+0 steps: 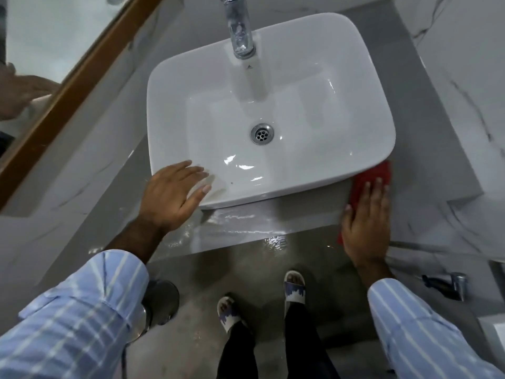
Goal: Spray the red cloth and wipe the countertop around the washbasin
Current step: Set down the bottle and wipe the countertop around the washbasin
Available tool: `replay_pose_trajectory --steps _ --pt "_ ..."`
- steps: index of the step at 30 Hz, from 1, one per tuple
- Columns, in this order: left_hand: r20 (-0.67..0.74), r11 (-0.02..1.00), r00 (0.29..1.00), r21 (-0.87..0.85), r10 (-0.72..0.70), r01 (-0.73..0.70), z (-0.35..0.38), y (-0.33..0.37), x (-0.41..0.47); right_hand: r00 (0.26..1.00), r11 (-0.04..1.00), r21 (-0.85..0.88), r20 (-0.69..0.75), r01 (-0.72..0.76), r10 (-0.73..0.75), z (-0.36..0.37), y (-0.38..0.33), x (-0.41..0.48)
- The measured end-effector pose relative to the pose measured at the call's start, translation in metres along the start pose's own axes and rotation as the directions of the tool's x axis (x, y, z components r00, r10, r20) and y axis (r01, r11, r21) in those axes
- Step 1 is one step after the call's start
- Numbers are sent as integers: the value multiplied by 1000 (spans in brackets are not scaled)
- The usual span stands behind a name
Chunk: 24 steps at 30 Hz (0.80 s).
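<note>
We press our right hand [364,225] flat on the red cloth [369,181], fingers together and stretched out, palm down on the grey countertop [426,138]. The cloth lies under that hand and pokes out ahead of the fingertips, its far end touching the near right corner of the white washbasin [270,113]. A small strip of red also shows at the thumb side of the hand and at the wrist side, near the counter's front edge.

Our left hand [172,199] is open, fingers slightly spread, holding nothing; it rests over the near left corner of the basin, with the fingertips lying on the rim and the heel of the hand above the countertop. Between the two hands, the front strip of the counter shines wet. Beyond both hands, the chrome tap [240,31] reaches over the bowl, and the drain [261,134] sits in its middle. Behind the hands, we see striped blue sleeves [82,310] and two sandalled feet [293,287] on the floor.
</note>
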<state>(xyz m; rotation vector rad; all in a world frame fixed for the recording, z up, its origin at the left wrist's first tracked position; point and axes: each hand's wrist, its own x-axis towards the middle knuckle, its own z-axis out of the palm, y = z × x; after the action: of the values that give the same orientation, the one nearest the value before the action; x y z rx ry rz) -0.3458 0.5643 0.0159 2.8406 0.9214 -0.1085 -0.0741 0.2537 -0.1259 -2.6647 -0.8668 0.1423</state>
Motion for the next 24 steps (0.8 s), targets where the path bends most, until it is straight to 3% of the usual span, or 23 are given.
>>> replay_pose_trajectory --steps 2,4,8,12,14,17,19,24 --pt "-55 1000 998 15 22 -22 4 -3 0 989 990 -2 -56 -141 140 5 -18 -5" --pt "-88 999 996 26 27 -24 7 -5 -1 988 990 -1 -62 -141 141 16 -51 -21" --pt "-56 999 998 18 35 -34 5 -8 -4 998 997 55 -1 57 -57 47 -133 -71" --pt "72 988 986 9 153 -154 -1 -18 4 951 957 31 107 287 -289 53 -141 -84" --pt "44 984 985 56 168 -170 -7 -40 8 959 964 8 101 265 -264 47 -131 -81" --pt "10 1000 1000 12 24 -24 -12 -60 10 996 996 3 41 85 -85 46 -131 -77" --pt "-3 999 1000 -43 -14 13 -10 -59 9 998 999 0 19 54 -54 54 -153 -84" --pt "4 992 999 -115 -46 46 -6 -60 9 935 941 13 113 338 -337 80 -224 -120"
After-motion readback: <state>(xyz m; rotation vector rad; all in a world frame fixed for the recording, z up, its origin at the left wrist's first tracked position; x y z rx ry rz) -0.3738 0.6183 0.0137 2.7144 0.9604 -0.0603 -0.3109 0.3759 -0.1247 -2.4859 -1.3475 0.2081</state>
